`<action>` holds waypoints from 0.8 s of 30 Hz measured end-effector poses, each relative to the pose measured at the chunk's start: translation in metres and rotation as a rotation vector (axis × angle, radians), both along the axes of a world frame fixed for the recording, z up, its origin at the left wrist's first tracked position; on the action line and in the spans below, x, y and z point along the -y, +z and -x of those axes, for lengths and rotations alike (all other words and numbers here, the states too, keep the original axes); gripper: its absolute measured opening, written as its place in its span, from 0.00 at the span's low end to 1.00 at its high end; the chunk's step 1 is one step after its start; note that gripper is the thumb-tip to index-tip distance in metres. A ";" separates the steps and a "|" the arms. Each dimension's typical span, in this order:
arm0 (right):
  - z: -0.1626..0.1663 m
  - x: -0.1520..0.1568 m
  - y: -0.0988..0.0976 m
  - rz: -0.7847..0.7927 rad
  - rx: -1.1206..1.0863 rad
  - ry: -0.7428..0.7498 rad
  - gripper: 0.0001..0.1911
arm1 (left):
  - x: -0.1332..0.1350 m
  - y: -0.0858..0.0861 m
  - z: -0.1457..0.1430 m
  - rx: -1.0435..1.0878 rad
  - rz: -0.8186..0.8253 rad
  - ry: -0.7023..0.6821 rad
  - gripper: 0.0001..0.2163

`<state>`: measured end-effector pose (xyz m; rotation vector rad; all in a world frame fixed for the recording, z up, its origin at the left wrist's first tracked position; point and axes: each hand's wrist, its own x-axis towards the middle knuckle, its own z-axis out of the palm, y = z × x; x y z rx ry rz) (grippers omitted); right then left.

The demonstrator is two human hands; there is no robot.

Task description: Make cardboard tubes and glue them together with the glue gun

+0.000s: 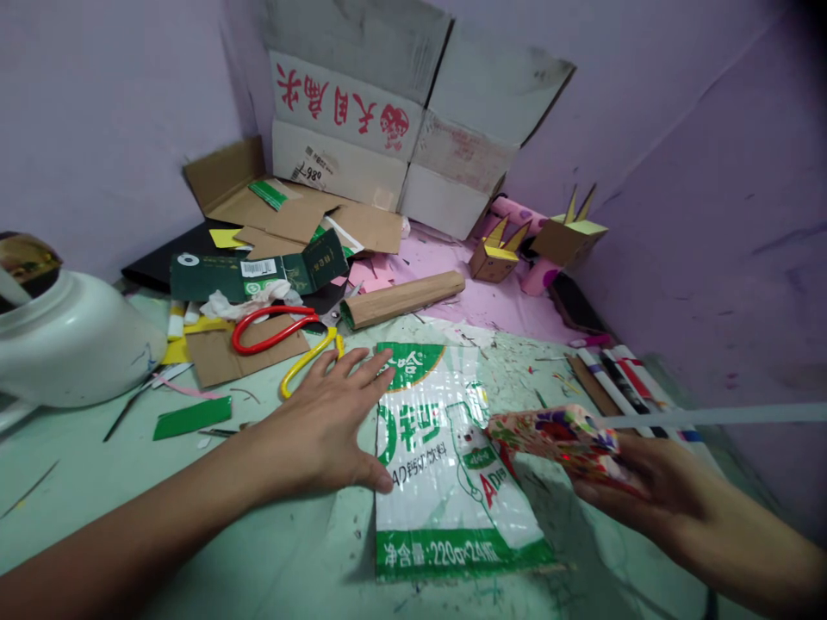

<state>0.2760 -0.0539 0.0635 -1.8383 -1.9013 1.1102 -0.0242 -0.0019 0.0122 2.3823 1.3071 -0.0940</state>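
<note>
A white and green printed cardboard sheet (419, 508) lies flat on the table in front of me. My left hand (329, 430) rests on its left edge, fingers spread, holding nothing. Above the sheet's right side, my right hand (659, 491) grips a floral-patterned hot glue gun (556, 435). A long translucent glue stick (724, 417) sticks out of the gun's back to the right. The gun's tip points left at the sheet; whether it touches is hard to tell. Just beyond my left fingers are red-handled scissors (275, 331) and a yellow handle (310, 357).
A rolled brown cardboard tube (407, 297) lies behind the sheet. Left stands a white pot (83, 344). Cardboard scraps (310, 215) and a large white box (388, 112) fill the back. Small cardboard figures (494, 258) and several markers (620, 379) are at the right.
</note>
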 end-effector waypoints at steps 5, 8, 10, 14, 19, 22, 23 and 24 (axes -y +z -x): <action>-0.003 0.001 0.004 0.045 -0.007 -0.020 0.17 | 0.001 -0.002 0.002 0.048 -0.019 -0.007 0.49; -0.005 0.001 0.004 0.061 -0.002 -0.022 0.16 | 0.001 -0.003 0.003 0.064 -0.021 -0.008 0.50; -0.007 0.002 0.003 0.029 0.016 -0.040 0.16 | 0.001 -0.004 0.003 0.072 -0.024 -0.005 0.49; -0.013 0.004 0.000 0.020 0.057 -0.098 0.13 | 0.001 -0.006 0.004 0.073 -0.044 -0.010 0.49; -0.022 0.005 -0.004 0.048 0.109 -0.120 0.15 | 0.000 -0.004 0.003 0.067 -0.033 -0.013 0.49; -0.023 0.004 -0.005 0.040 0.122 -0.098 0.15 | 0.000 -0.003 0.002 0.049 -0.021 -0.005 0.49; -0.022 0.004 -0.005 0.042 0.122 -0.087 0.15 | 0.000 -0.004 0.002 0.045 -0.022 -0.005 0.49; -0.021 0.004 -0.005 0.033 0.119 -0.086 0.15 | 0.000 -0.004 0.003 0.045 -0.026 -0.006 0.49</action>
